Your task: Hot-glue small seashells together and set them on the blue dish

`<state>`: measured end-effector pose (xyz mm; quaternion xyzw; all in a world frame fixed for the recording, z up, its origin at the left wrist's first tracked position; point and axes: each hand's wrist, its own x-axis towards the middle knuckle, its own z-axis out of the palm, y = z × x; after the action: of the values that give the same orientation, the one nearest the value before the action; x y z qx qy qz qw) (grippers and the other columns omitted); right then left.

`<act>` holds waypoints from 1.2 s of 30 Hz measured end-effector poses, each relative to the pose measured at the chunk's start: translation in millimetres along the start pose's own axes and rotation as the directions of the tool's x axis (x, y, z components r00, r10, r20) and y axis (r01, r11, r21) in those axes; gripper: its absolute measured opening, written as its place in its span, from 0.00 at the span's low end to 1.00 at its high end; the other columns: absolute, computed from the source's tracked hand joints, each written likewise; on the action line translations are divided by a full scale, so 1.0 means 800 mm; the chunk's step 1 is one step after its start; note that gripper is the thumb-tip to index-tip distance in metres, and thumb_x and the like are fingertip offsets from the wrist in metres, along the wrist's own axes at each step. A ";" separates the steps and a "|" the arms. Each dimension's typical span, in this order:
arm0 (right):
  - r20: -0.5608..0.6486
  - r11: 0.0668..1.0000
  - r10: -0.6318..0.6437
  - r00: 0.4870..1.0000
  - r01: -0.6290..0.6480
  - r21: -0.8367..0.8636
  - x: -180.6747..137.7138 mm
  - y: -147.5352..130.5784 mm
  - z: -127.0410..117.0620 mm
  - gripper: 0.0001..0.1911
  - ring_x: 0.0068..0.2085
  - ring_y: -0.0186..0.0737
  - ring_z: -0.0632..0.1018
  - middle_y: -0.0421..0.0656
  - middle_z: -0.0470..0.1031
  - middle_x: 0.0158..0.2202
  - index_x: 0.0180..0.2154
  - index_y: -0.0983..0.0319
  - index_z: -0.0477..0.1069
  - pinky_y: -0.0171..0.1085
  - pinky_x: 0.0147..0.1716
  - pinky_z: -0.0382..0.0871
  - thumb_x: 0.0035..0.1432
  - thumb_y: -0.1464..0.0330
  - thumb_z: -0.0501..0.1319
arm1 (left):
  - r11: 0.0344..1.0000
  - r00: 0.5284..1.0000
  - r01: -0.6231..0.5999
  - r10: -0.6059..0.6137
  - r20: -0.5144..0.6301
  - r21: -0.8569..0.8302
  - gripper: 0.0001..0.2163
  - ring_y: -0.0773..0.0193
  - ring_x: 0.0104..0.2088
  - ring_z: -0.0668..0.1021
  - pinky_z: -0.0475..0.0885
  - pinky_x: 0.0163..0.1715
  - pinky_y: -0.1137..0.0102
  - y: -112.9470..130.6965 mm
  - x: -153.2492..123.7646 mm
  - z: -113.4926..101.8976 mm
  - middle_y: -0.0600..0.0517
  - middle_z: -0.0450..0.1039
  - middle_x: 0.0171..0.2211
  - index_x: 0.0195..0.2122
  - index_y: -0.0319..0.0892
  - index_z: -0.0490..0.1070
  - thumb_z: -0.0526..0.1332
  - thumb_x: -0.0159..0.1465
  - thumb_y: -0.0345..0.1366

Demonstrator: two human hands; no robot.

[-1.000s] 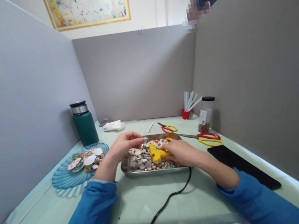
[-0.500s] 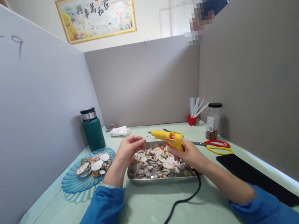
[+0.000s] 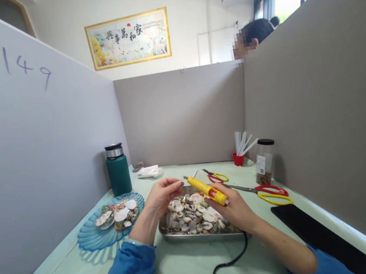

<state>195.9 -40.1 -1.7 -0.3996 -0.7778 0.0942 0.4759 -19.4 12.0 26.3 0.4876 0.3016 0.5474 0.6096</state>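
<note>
My right hand (image 3: 231,206) is closed round a yellow hot glue gun (image 3: 208,190), its nozzle pointing up and left. Close to that nozzle, my left hand (image 3: 164,195) pinches something too small to make out between thumb and fingertips. Below both hands lies a metal tray (image 3: 203,237) full of mixed seashells (image 3: 196,216). From the tray's right side a black cord (image 3: 222,265) runs toward the near edge. Left of my left forearm, a blue scalloped plate (image 3: 89,234) carries a cluster of shells (image 3: 120,214).
A green bottle (image 3: 119,173) stands behind the plate. To the right are large scissors (image 3: 271,192), small scissors (image 3: 218,176), a jar (image 3: 264,160), a red cup of glue sticks (image 3: 238,159) and a black mat (image 3: 322,235). Grey partitions (image 3: 183,118) enclose the table; a person's head shows beyond.
The whole view has tilted up, so things sit lower in the picture. My right hand has turned the glue gun, bringing its nozzle closer to my left fingertips.
</note>
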 end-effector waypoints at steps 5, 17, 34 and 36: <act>0.042 0.995 -0.075 0.996 0.077 -0.063 -0.001 0.005 0.002 0.11 0.34 0.39 0.74 0.42 0.74 0.35 0.43 0.60 0.67 0.35 0.33 0.65 0.56 0.70 0.55 | 1.000 0.999 0.013 -0.012 0.029 -0.026 0.09 0.71 0.24 0.76 0.75 0.33 0.73 -0.003 0.000 -0.001 0.49 0.76 0.27 0.28 0.35 0.73 0.70 0.47 0.30; 0.082 0.953 -0.207 0.975 0.220 -0.206 -0.003 0.012 0.005 0.20 0.41 0.42 0.75 0.45 0.74 0.43 0.47 0.61 0.65 0.37 0.39 0.67 0.50 0.77 0.55 | 0.998 1.000 0.010 -0.011 -0.010 -0.064 0.08 0.70 0.23 0.76 0.75 0.33 0.72 -0.004 0.001 0.004 0.51 0.75 0.24 0.26 0.34 0.74 0.71 0.46 0.29; 0.051 0.944 -0.219 0.974 0.225 -0.242 -0.005 0.014 0.008 0.18 0.41 0.43 0.75 0.46 0.74 0.43 0.46 0.61 0.64 0.38 0.40 0.67 0.51 0.75 0.56 | 0.992 0.999 0.023 -0.026 -0.022 -0.125 0.05 0.70 0.25 0.76 0.75 0.33 0.74 -0.009 0.005 0.000 0.49 0.76 0.26 0.28 0.34 0.74 0.68 0.49 0.26; 0.056 0.942 -0.223 0.973 0.230 -0.244 -0.005 0.014 0.008 0.19 0.41 0.43 0.75 0.46 0.74 0.42 0.47 0.61 0.64 0.38 0.40 0.67 0.51 0.76 0.55 | 0.992 1.000 0.015 -0.018 -0.022 -0.126 0.05 0.70 0.26 0.76 0.75 0.33 0.74 -0.009 0.005 0.001 0.50 0.76 0.27 0.28 0.35 0.75 0.68 0.49 0.26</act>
<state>197.3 -33.7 -14.0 -0.3628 -0.8306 -0.0538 0.4191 -15.0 16.1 20.3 0.4393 0.2772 0.5659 0.6403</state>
